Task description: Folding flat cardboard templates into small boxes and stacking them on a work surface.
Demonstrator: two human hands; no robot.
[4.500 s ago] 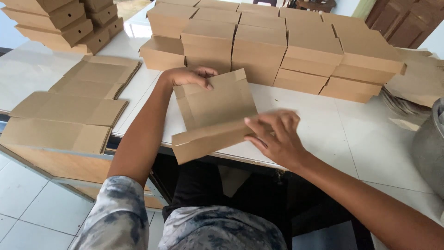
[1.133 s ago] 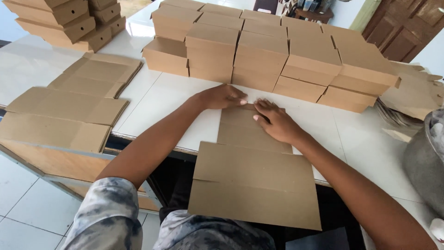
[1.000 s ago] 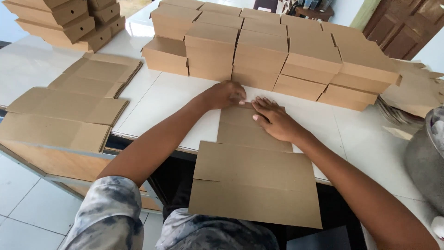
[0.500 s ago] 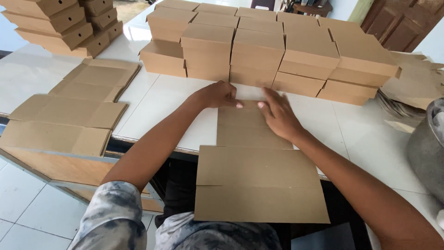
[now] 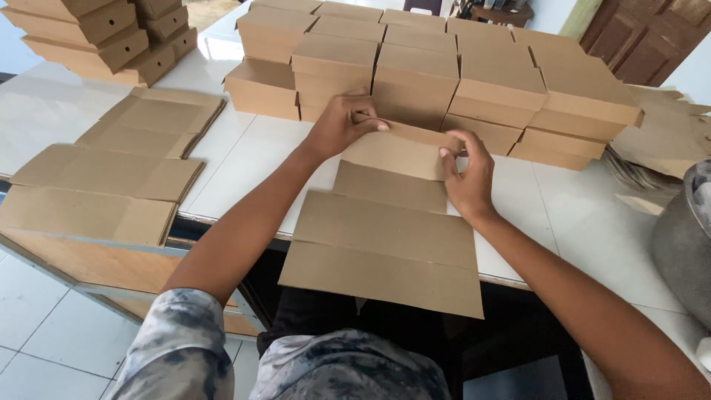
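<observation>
Both hands, left hand (image 5: 342, 124) and right hand (image 5: 465, 172), pinch the cardboard blank's (image 5: 385, 244) far flap (image 5: 404, 148) at mid-frame; uneven pressure could skew that crease.

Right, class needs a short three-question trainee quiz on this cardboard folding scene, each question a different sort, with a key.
1. True or false: both hands, the left hand and the right hand, touch the flat cardboard sheet.
2. Where do the flat cardboard stacks lie? A) on the person's left B) on the person's right C) on the floor
3. Fill in: the far flap is being bent ____, off the white table.

Key: 1 true; 2 A; 3 up. Folded boxes stand in rows behind the sheet.
</observation>
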